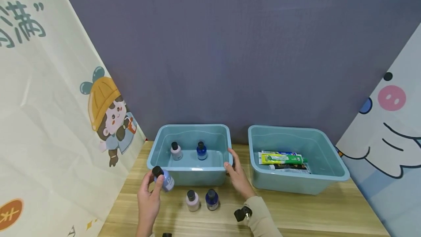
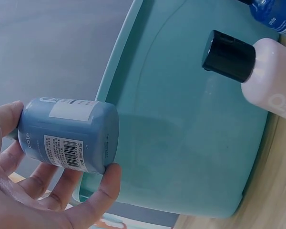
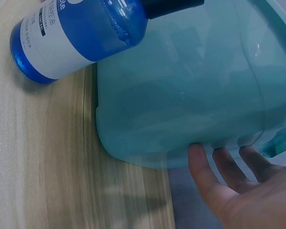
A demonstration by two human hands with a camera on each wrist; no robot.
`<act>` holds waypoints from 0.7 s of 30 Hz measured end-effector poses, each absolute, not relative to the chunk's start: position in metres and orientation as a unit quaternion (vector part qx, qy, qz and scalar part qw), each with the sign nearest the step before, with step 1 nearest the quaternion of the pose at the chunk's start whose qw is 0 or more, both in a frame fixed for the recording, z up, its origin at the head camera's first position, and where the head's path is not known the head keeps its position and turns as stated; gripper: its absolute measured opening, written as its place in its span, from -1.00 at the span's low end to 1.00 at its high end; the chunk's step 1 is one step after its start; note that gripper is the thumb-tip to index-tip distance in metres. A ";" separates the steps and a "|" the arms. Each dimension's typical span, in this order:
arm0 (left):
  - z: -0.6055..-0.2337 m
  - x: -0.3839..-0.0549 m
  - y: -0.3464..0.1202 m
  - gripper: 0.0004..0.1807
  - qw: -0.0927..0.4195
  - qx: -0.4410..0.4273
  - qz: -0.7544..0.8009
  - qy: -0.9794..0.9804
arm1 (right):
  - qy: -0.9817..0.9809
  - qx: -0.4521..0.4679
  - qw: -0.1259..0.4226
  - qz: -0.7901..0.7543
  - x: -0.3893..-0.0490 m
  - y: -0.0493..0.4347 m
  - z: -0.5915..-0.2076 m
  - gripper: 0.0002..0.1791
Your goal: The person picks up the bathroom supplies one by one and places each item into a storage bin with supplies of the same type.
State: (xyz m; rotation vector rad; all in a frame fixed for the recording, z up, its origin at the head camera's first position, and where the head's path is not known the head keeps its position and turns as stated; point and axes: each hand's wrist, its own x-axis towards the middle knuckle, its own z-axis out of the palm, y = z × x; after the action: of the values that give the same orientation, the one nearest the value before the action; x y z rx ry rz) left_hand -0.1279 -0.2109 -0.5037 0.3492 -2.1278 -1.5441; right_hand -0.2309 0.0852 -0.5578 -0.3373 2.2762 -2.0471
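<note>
In the head view my left hand (image 1: pixel 149 196) holds a periwinkle-blue bottle (image 1: pixel 167 182) with a black cap, tilted by the near left corner of the left blue bin (image 1: pixel 194 175). The left wrist view shows fingers around the bottle (image 2: pixel 69 133), its barcode label visible. My right hand (image 1: pixel 239 176) touches that bin's right rim near its front corner. Fairly straight fingers (image 3: pixel 199 164) meet the bin's outer wall in the right wrist view. Inside stand a pale pink bottle (image 1: pixel 176 153) and a dark blue bottle (image 1: pixel 202 153), both black-capped.
Before the left bin stand another pale pink bottle (image 1: pixel 192 203) and dark blue bottle (image 1: pixel 212 202) on the wooden table (image 1: pixel 302 211). A second blue bin (image 1: pixel 286 184) at right holds several tubes (image 1: pixel 281 158). A grey-purple panel (image 1: pixel 210 65) rises behind.
</note>
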 end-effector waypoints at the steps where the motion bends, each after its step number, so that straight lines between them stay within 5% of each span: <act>1: -0.504 -0.128 -0.211 -0.62 0.242 0.124 -0.566 -0.778 | 0.739 -0.109 0.030 -0.664 -0.231 0.085 -0.558 -0.33; 21: -0.487 -0.136 -0.212 -0.65 0.265 0.082 -0.569 -0.774 | 0.738 -0.104 0.038 -0.665 -0.231 0.084 -0.556 -0.34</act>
State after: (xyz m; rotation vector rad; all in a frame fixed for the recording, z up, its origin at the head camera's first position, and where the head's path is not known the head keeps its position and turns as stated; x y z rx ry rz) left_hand -0.1365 -0.2116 -0.4867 0.2212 -2.0921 -1.5376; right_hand -0.2309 0.0843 -0.5555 -0.3199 2.2659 -2.0408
